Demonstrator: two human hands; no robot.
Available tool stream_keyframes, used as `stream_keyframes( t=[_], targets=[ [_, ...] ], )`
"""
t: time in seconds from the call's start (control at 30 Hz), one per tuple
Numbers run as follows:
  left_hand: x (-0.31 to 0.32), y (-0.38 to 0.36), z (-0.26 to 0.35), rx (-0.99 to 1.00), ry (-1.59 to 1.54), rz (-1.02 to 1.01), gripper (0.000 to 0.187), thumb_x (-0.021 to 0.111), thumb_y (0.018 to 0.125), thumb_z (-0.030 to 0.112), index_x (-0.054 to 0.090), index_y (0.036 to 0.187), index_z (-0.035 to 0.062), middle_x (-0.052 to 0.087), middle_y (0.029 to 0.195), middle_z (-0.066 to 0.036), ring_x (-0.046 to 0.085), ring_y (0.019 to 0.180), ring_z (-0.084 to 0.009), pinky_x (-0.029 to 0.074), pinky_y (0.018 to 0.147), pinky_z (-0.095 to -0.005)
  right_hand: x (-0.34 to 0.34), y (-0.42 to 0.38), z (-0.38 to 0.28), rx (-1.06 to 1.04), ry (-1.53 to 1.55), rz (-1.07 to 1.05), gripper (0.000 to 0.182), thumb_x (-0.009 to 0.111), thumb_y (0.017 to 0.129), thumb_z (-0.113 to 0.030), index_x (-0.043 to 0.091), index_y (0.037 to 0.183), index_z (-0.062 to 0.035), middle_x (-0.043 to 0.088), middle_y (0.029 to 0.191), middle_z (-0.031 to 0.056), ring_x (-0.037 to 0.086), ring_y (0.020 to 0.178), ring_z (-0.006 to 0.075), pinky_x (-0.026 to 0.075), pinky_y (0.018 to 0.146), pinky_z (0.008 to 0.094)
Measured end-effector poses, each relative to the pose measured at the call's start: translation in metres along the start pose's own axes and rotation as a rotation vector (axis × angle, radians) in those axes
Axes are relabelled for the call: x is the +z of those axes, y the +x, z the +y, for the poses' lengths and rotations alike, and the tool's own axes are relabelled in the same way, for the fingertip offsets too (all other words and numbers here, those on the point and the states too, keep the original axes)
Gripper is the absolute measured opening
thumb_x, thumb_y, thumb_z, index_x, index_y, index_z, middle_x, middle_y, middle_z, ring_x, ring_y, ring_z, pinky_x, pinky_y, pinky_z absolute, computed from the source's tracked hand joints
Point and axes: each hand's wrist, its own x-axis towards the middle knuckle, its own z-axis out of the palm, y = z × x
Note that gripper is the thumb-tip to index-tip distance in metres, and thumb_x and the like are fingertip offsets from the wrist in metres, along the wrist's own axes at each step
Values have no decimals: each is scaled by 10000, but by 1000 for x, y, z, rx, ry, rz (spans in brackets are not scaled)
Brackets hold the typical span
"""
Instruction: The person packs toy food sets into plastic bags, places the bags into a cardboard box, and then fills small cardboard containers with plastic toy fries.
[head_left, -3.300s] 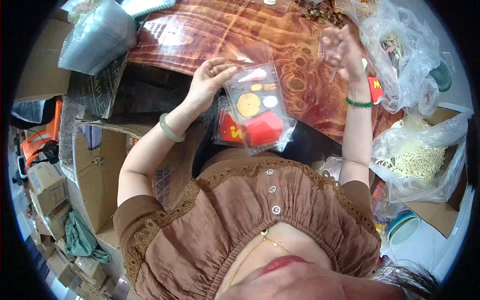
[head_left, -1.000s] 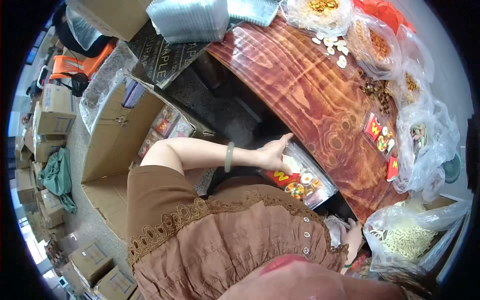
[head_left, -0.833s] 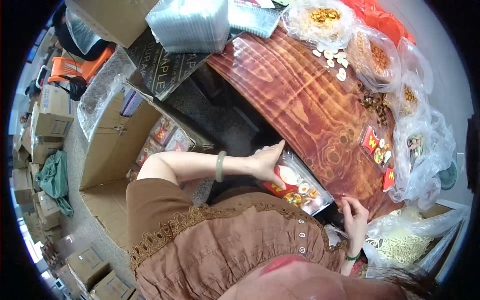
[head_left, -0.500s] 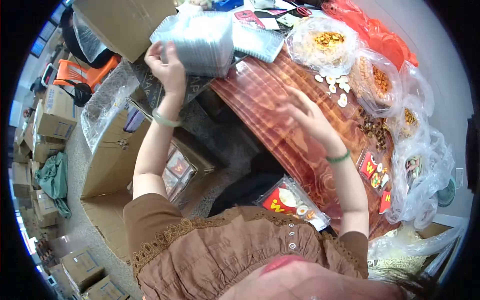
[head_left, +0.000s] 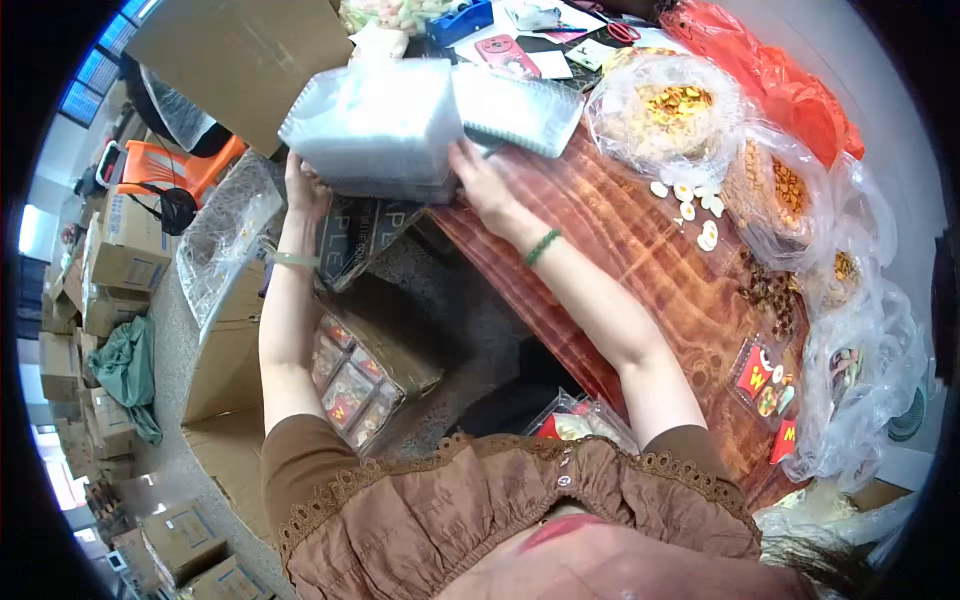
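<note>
A tall stack of clear plastic trays (head_left: 375,125) is at the far left end of the table. My left hand (head_left: 305,190) grips its near left edge, with the fingertips partly hidden below it. Against its right end, my right hand (head_left: 482,190) presses with the fingers, so the stack is between both hands. Directly right of it lies another, flatter lot of clear plastic trays (head_left: 525,108).
An open carton with filled packs (head_left: 350,385) stands below left of the wooden table (head_left: 590,250). Plastic bags of small pieces (head_left: 675,105) line the table's far right side, beside fried-egg-shaped pieces (head_left: 708,235). A large cardboard box (head_left: 235,60) rises behind the stack.
My right hand has swung left from above the table to the stack's right end. My left hand has gone lower along its left edge. The stack's tilt has changed slightly.
</note>
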Motion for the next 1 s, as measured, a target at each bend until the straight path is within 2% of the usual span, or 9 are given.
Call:
stream_keyframes(
  t=[0.1, 0.17, 0.23, 0.3, 0.37, 0.5, 0.57, 0.9, 1.0],
  targets=[
    [-49, 14, 0, 27, -125, -44, 349, 411, 963, 427, 585, 825, 158, 457, 566, 104, 424, 515, -40, 341, 488, -212, 35, -35, -26, 3, -95, -4, 753, 407, 986, -415, 86, 1457, 77, 168, 1526, 231, 135, 1429, 287, 133, 1160, 352],
    [-19, -28, 21, 100, -107, 148, 316, 401, 981, 385, 563, 833, 157, 446, 558, 123, 425, 507, -18, 372, 504, -194, 51, -50, -21, -11, -149, -80, 758, 414, 982, -427, 92, 1465, 60, 150, 1531, 228, 110, 1436, 285, 131, 1158, 346],
    [-84, 5, 14, 111, -142, 0, 302, 403, 983, 388, 565, 897, 148, 452, 581, 121, 434, 525, -15, 405, 545, -202, 59, -52, -14, -47, -139, -97, 736, 433, 978, -416, 134, 1464, 50, 177, 1524, 235, 150, 1428, 292, 157, 1152, 353],
    [-99, 7, 18, 128, -184, -150, 301, 405, 985, 390, 567, 961, 138, 459, 605, 119, 444, 543, -13, 438, 587, -210, 51, -43, -6, -94, -362, -98, 653, 465, 973, -389, 273, 1434, 31, 343, 1450, 242, 327, 1359, 304, 283, 1104, 363],
    [-74, -14, 14, 290, -143, -11, 373, 415, 982, 408, 539, 1141, 94, 585, 789, 55, 560, 716, -67, 492, 763, -278, 32, -18, -22, -144, -461, 30, 377, 546, 948, -267, 559, 1208, 5, 658, 1067, 157, 631, 996, 217, 496, 857, 325],
    [-67, -20, -14, 335, -110, 267, 477, 391, 983, 429, 495, 1252, 48, 621, 1066, -34, 581, 997, -169, 443, 947, -348, 10, 60, -39, -281, -371, 183, 293, 636, 890, -243, 657, 1059, -5, 705, 917, 96, 666, 817, 163, 529, 723, 298],
    [-74, -19, -19, 380, 19, 105, 516, 364, 985, 441, 473, 1287, 38, 552, 1260, -80, 520, 1152, -233, 408, 995, -371, 10, 94, -49, -318, -494, 154, 340, 666, 838, -281, 672, 1037, -6, 702, 938, 139, 677, 860, 218, 525, 787, 320],
    [-74, -12, -19, 272, -50, 160, 506, 363, 977, 404, 448, 1311, 34, 550, 1247, -81, 504, 1164, -224, 394, 1005, -360, 33, 215, -34, -385, -812, 140, 513, 710, 795, -366, 640, 1116, 29, 667, 1047, 194, 650, 974, 258, 502, 851, 329],
    [-88, -11, -18, 401, 453, 23, 509, 366, 978, 404, 436, 1321, 35, 536, 1262, -81, 501, 1166, -224, 395, 1003, -357, 47, 227, -29, -273, -923, 184, 600, 769, 709, -400, 643, 1080, 55, 661, 1043, 213, 646, 983, 299, 505, 853, 365]
  ],
)
